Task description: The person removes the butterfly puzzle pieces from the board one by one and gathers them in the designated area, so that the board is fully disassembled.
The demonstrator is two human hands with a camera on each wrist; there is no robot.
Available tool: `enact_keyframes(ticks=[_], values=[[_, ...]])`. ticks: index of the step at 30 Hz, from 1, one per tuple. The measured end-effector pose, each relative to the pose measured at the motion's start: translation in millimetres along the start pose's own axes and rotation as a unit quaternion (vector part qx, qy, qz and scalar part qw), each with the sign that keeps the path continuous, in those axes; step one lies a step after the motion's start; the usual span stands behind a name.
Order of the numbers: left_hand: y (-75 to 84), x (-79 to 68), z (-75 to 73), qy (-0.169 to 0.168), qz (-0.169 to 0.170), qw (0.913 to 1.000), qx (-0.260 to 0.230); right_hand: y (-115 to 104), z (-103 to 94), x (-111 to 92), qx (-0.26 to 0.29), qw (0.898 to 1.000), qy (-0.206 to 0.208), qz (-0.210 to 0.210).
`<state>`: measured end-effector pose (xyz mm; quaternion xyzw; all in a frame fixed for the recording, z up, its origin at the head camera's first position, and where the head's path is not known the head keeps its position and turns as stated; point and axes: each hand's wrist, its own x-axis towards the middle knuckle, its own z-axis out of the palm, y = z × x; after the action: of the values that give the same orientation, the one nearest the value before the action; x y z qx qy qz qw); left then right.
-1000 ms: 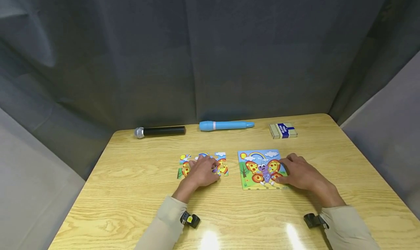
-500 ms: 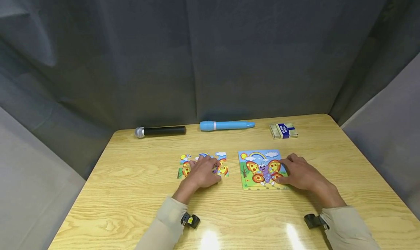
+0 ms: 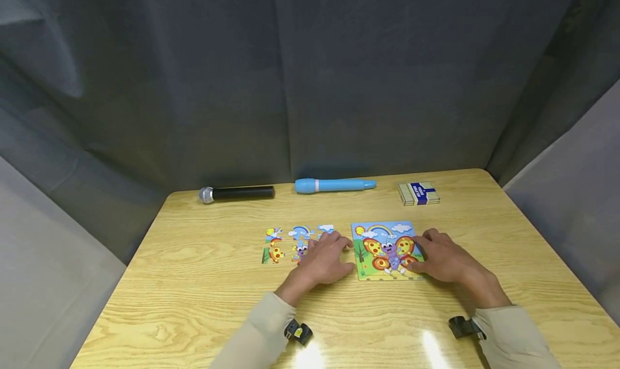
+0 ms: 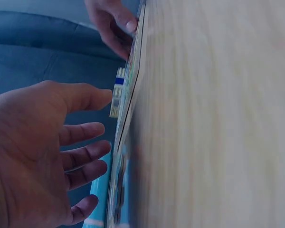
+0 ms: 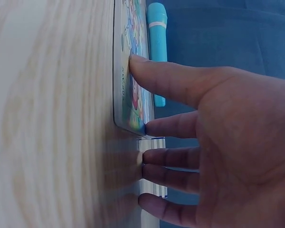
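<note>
Head view, left hand [image 3: 324, 259], fingers spread, near left edge of picture board [image 3: 385, 253], beside puzzle pieces [image 3: 275, 255], right hand [image 3: 443, 256], fingers apart, thumb touching board.

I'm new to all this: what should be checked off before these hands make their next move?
1. Butterfly board lying flat on the table: ok.
2. Right hand on the board: ok, its thumb rests on the picture.
3. Left hand free of any load: ok, it holds nothing.
4. Left hand touching the board: cannot tell; its fingertips are close to the edge.
5. Loose puzzle pieces all in plain sight: not ok, the left hand partly covers some.
</note>
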<state>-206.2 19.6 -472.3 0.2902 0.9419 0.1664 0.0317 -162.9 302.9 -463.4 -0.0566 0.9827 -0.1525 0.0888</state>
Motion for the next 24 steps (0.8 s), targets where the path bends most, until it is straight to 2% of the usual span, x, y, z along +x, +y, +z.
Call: enact_keyframes(ticks=[9,16,24], values=[[23.7,10.1,8.7,-0.031,0.019,0.9991,0.023,-3.2,-2.4,-4.3,0.014,1.000,0.006,-0.021],[26.1,11.3,14.1,-0.045,0.018,0.9986,0.021,-11.7,-1.6,-6.6,0.003,0.999,0.009,-0.043],[27.6,11.9,14.2,-0.040,0.010,0.9991,0.013,-18.5,4.6,-11.1,-0.007,0.993,0.060,-0.098]])
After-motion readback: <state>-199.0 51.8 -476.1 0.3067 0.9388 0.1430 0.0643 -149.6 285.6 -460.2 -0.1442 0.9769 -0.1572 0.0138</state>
